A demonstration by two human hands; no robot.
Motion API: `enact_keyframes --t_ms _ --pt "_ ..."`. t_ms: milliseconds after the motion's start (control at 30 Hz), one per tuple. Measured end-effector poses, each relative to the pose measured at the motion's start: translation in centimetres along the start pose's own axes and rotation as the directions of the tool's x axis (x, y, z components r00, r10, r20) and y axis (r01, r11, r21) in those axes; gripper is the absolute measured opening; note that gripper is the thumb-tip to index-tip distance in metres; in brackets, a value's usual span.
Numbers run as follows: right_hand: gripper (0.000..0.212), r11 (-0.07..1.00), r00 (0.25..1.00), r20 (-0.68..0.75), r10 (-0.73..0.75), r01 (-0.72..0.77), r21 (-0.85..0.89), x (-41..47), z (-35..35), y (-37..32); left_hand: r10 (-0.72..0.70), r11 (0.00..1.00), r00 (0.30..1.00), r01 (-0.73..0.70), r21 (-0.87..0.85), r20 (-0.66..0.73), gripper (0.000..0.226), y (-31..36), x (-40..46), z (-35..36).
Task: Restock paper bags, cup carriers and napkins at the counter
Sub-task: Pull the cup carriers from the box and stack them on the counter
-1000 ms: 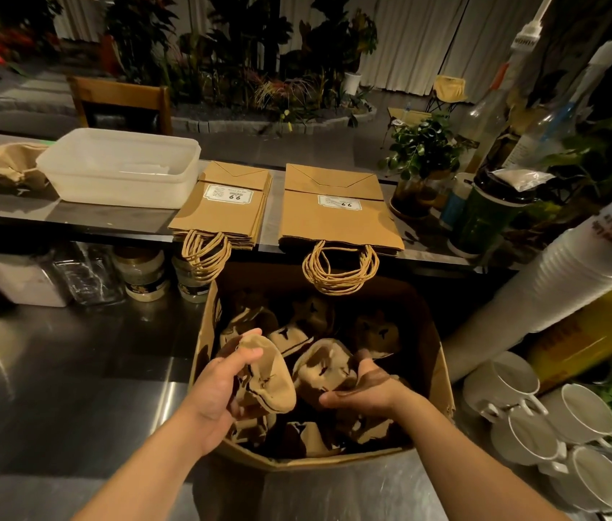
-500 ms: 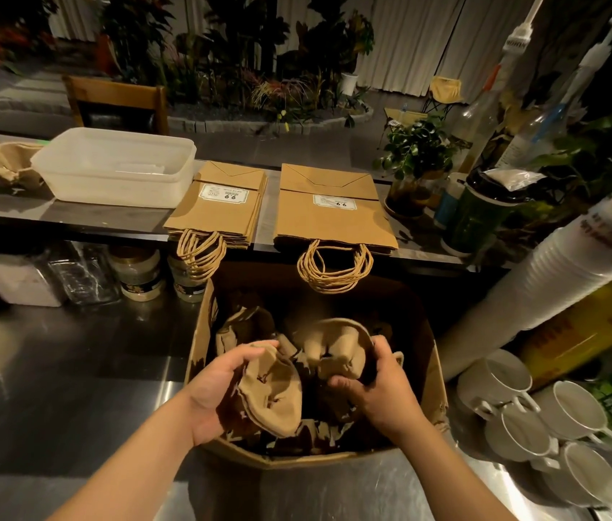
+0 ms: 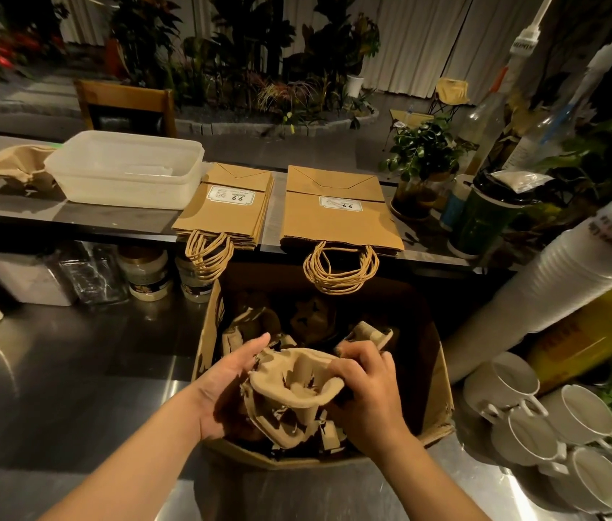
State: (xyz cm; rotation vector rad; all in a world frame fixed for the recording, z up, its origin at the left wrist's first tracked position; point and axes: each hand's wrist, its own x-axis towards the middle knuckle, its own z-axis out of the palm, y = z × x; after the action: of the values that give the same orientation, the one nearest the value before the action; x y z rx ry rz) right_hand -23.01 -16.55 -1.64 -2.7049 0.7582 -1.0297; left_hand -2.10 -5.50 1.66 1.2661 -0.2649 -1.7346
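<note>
Your hands: left hand (image 3: 222,385) cups, right hand (image 3: 366,389) pinches the cup carrier (image 3: 293,385).
Carrier: between your hands, above the cardboard box (image 3: 436,389).

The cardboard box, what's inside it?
The cardboard box holds brown pulp cup carriers; both hands grip one carrier. Below them it is dark and covered, so the bottom cannot be seen.
</note>
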Motion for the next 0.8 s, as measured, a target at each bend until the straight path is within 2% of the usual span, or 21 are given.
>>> enact_keyframes --t_ms 133,267,333,367,433,500,633,733,800 --pt "0.050 0.979 0.986 0.096 -0.135 0.148 -0.139 0.4 -0.6 -0.1 0.009 1.000 1.000 -0.009 0.002 0.019 0.074 -0.2 0.2 -0.7" --pt "0.076 0.972 0.951 0.293 -0.100 0.156 -0.174 0.1 -0.7 0.2 0.040 0.997 0.999 -0.040 0.070 0.008 0.069 -0.3 0.3 -1.0" --pt "0.088 0.988 0.924 0.382 0.020 0.040 -0.147 -0.1 -0.6 0.3 0.049 0.998 0.999 -0.050 0.048 0.012 0.064 -0.4 0.5 -1.1" --pt "0.087 0.992 0.905 0.417 0.089 -0.040 -0.123 -0.1 -0.6 0.4 0.067 0.998 0.998 -0.067 0.018 0.006 0.061 -0.5 0.6 -1.1" --pt "0.069 0.983 0.874 0.449 0.185 -0.163 -0.088 -0.2 -0.6 0.6 0.117 0.992 0.993 -0.118 -0.045 -0.018 0.057 -0.6 0.8 -1.2" --pt "0.044 0.971 0.886 0.397 0.238 -0.230 -0.069 -0.1 -0.7 0.6 0.152 0.981 0.988 -0.156 -0.113 -0.039 0.050 -0.6 1.1 -1.3" --pt "0.019 0.905 0.852 0.329 0.407 -0.424 -0.021 0.3 -1.2 0.7 0.220 0.940 0.970 -0.239 -0.244 -0.105 0.041 -0.7 1.8 -1.7" --pt "0.016 0.812 0.804 0.220 0.552 -0.579 0.077 0.7 -1.5 0.7 0.276 0.927 0.936 -0.320 -0.198 -0.218 0.042 -0.8 2.1 -1.5" --pt "0.024 0.666 0.704 0.170 0.689 -0.708 0.236 1.0 -1.5 0.7 0.300 0.927 0.917 -0.346 -0.145 -0.264 0.042 -0.9 2.2 -1.3"
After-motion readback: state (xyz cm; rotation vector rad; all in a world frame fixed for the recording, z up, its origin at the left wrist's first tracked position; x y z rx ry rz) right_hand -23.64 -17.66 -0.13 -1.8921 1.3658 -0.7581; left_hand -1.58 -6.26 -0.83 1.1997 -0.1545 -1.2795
